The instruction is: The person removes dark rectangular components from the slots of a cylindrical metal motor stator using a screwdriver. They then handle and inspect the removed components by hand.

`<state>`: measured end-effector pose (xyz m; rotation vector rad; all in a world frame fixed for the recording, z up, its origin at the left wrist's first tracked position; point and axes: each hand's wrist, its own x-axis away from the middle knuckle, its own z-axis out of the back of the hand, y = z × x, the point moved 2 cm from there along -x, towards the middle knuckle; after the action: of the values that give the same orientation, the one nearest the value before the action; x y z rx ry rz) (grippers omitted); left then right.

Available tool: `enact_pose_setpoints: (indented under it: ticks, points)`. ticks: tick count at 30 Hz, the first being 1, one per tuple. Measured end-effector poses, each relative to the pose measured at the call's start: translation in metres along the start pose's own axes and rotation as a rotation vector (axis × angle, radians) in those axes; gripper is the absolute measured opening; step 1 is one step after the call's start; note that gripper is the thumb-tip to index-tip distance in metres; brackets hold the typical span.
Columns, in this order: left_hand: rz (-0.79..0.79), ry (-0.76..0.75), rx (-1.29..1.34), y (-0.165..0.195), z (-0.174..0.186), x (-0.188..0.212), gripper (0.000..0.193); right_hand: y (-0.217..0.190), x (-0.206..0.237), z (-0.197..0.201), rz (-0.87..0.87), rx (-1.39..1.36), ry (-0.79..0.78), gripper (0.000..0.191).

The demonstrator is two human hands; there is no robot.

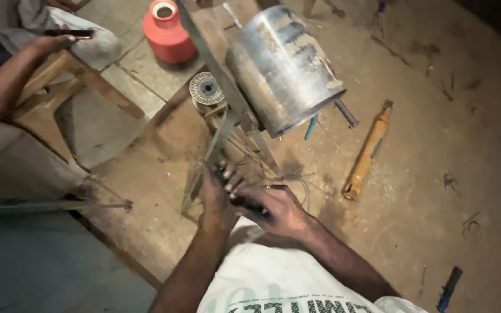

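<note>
Below the tilted metal drum (282, 64), the left hand (218, 194) and right hand (276, 208) close their grip together on a dark tool (244, 200) at the stand's thin legs (213, 153). A wire spool (206, 90) sits left of the drum, a yellow cylinder (367, 152) to its right.

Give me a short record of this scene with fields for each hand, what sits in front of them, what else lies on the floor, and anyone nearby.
left hand: grips the lower part of a metal frame, fingers curled
right hand: closed on a dark tool; what kind cannot be told
in front: dented metal drum tilted on the frame, a wire spool beside it
floor: yellow cylinder, red jug
nearby: another person's hand, top left, holding a dark flat thing
</note>
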<state>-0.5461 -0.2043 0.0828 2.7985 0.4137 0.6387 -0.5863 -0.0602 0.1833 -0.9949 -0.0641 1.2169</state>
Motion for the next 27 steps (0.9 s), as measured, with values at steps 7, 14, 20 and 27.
enact_pose_setpoints:
  ticks: [7,14,20,27]
  points:
    - [0.045,-0.115,0.191,-0.006,0.0,0.0,0.043,0.032,0.017,0.026,-0.126,-0.041,0.125,0.036]
    - [0.028,-0.043,0.119,-0.013,-0.012,0.004,0.039,0.037,0.017,0.06,-0.082,-0.001,0.379,0.054]
    - [0.094,-0.051,0.102,-0.03,-0.009,0.009,0.028,0.04,0.012,0.079,-0.011,0.034,0.331,0.084]
    - [0.115,0.078,0.016,-0.064,-0.003,0.014,0.023,0.073,0.039,0.072,-0.293,-0.201,0.211,0.07]
